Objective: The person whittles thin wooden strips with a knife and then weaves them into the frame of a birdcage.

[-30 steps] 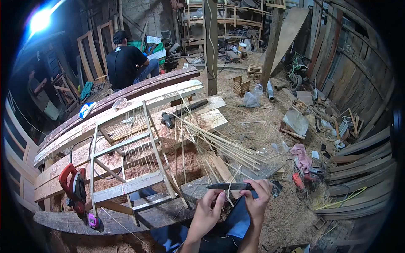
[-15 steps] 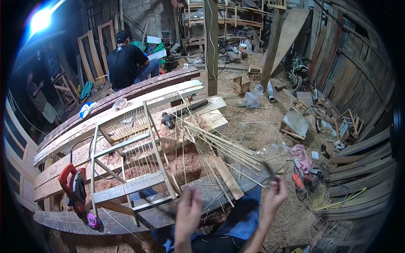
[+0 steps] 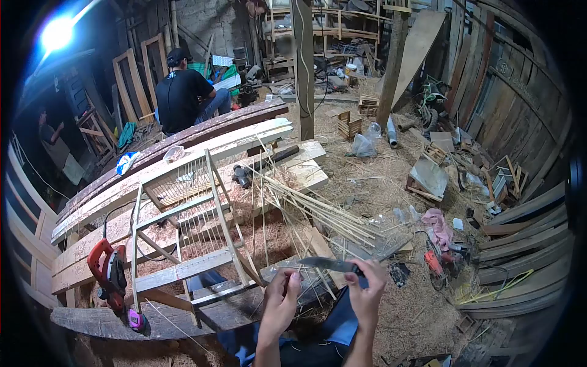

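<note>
A knife (image 3: 325, 263) with a dark blade lies level in my right hand (image 3: 369, 286), whose fingers wrap its handle. The blade points left, its tip close above my left hand (image 3: 281, 295). Thumb and fingers of my left hand are pinched together; whatever they hold, if anything, is too small to make out. Beyond both hands a bundle of thin wooden sticks (image 3: 327, 211) fans across the bench. A slatted wooden frame (image 3: 183, 269) stands on the bench left of my left hand. A hammer (image 3: 243, 176) rests behind the sticks.
A red power tool (image 3: 109, 272) and a pink tape measure (image 3: 136, 319) sit at the bench's left end. Long planks (image 3: 244, 131) lie behind the frame. A person in a black shirt (image 3: 177, 95) sits beyond. Wood shavings and a red tool (image 3: 433, 262) lie on the floor at right.
My right hand has come left and inward with the knife, whose blade has swung from pointing up and away to pointing left. My left hand has shifted slightly right.
</note>
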Tool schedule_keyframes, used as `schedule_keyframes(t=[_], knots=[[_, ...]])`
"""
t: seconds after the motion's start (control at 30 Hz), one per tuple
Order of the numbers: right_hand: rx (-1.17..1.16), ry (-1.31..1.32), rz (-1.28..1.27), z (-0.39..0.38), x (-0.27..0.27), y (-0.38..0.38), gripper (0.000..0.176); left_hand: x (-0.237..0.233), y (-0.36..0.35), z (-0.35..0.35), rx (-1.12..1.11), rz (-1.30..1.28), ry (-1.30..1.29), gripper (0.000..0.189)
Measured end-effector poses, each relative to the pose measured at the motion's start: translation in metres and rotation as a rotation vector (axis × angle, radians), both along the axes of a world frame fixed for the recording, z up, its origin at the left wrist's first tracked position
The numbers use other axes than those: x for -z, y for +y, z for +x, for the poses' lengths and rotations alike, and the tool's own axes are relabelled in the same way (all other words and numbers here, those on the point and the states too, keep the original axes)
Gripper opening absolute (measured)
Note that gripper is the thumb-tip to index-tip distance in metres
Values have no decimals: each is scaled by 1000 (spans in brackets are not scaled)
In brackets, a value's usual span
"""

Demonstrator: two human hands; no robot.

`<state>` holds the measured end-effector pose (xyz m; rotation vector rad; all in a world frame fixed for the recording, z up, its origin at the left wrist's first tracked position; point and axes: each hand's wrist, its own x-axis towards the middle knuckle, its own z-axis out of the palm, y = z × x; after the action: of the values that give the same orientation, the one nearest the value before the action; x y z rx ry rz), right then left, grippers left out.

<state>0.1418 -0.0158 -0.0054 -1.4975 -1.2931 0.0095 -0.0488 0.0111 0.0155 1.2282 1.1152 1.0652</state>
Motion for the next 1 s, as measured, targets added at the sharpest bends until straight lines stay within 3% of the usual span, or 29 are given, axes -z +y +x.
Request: schedule_keyframes(t=[0.13,0.2,0.3,0.63,0.83,0.93,1.0], knots=[[-137,25,9,-16,-8,2,38,9,-1,4,67,-49,-32,28],[-207,9,-12,-20,-9,3,37,4,-5,4,108,-221,-164,30],[-224,4,1,-26,-11,5,34,17,-1,3,175,-117,-69,31],[-321,-17,-119,-27,-9,5,36,24,-6,2,292,-188,-67,24],[-404,-54,-49,-25,-4,8,37,9,-10,9,217,-196,-233,15],[-424,-18,-34,-23,-3,9,39,8,-12,10,236,-43,-114,16],[-430,-5,-22,-20,-1,8,40,1,-13,10,253,212,104,13]])
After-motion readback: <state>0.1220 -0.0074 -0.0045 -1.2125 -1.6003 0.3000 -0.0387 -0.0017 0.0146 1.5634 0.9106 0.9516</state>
